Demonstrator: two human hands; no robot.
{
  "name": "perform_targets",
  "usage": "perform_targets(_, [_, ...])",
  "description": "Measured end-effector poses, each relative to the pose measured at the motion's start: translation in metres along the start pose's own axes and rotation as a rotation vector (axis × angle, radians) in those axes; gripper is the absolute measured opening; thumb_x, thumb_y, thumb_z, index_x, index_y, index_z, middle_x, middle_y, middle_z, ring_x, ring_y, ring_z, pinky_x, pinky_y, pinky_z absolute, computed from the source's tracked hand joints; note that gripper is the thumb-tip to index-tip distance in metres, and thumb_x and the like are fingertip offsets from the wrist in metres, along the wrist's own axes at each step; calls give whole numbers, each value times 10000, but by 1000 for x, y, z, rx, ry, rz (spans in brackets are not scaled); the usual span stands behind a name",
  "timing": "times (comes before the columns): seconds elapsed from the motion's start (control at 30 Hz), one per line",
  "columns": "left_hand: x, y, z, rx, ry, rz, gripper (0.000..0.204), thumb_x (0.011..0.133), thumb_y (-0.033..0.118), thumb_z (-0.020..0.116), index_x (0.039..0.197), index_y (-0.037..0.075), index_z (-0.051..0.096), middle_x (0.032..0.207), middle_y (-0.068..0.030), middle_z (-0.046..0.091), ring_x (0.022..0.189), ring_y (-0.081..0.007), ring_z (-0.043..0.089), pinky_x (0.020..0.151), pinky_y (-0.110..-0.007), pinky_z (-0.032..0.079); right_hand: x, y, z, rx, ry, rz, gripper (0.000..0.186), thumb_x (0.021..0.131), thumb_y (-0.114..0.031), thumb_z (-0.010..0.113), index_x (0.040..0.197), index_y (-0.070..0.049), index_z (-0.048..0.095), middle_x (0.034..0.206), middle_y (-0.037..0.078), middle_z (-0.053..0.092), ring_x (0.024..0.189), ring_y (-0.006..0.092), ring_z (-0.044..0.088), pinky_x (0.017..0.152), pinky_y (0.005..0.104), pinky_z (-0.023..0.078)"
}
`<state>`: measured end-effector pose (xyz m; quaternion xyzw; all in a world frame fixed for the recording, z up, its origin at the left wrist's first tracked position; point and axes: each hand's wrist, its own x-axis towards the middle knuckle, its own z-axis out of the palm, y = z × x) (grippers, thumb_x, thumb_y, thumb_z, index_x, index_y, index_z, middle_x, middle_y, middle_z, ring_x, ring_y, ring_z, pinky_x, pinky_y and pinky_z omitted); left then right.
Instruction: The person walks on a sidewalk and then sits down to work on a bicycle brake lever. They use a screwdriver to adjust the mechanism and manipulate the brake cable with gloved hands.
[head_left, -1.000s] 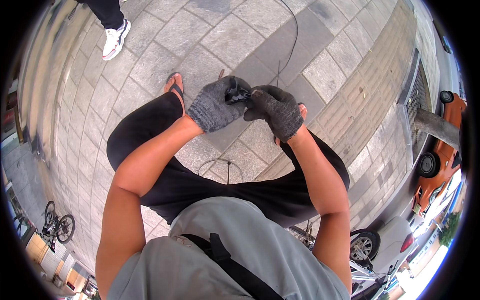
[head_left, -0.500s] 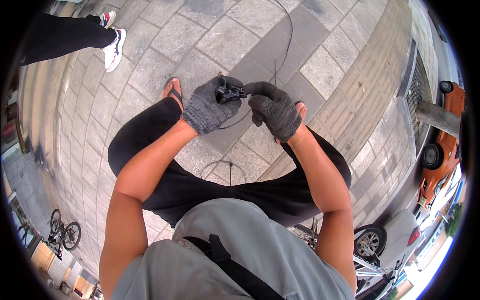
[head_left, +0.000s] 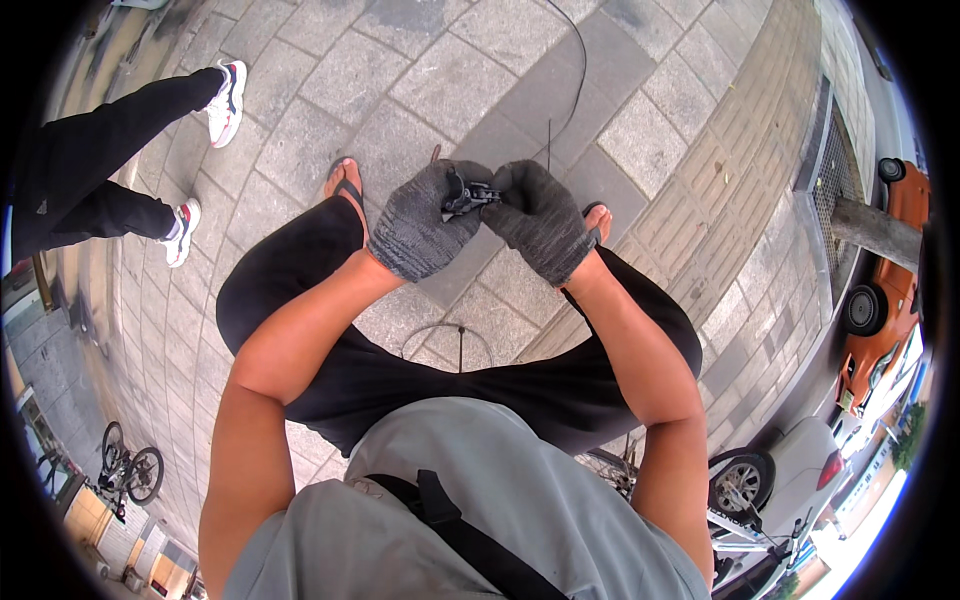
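Note:
In front of me, above the paving, both gloved hands are together around a small black bicycle lever part [head_left: 468, 197] with a jointed, partly silvery body. My left hand [head_left: 425, 222], in a grey knit glove with dark fingers, is closed around its left side. My right hand [head_left: 540, 220], gloved alike, has thumb and fingers pinched at the part's right end; whatever lies between those fingertips is hidden. A thin black cable [head_left: 582, 75] curves down from the top of the view and disappears behind the right hand.
My sandalled feet [head_left: 346, 180] rest on the stone paving [head_left: 450, 85]. A thin wire loop [head_left: 462, 340] lies between my knees. At left another person's legs [head_left: 140, 115] are mid-stride. A bicycle [head_left: 130, 470], a tree trunk [head_left: 880, 235], an orange vehicle [head_left: 895, 270] and a white car [head_left: 800, 460] stand around.
My right hand has closed in against the left, its fingers now tightly pinched at the part. Both hands have shifted slightly lower. The other person at left has taken a step.

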<state>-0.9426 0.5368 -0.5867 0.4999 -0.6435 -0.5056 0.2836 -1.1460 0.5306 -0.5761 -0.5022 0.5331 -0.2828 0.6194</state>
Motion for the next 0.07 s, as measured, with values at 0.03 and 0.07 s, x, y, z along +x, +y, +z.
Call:
perform_targets(0.03, [0, 2, -1, 98, 16, 72, 430, 854, -11, 712, 1265, 52, 603, 1213, -87, 662, 1056, -191, 670, 932, -309, 534, 0, 4, 2, -13, 18, -25, 312, 836, -99, 765, 1102, -58, 607, 765, 4, 555, 707, 88, 499, 653, 273, 464])
perform_targets(0.07, [1, 6, -3, 196, 33, 144, 420, 871, 4, 697, 1275, 60, 598, 1222, -90, 658, 1058, -229, 676, 942, -318, 532, 0, 8, 3, -13, 33, -41, 304, 845, -103, 756, 1110, -69, 611, 762, -1, 554, 707, 89, 503, 652, 276, 465])
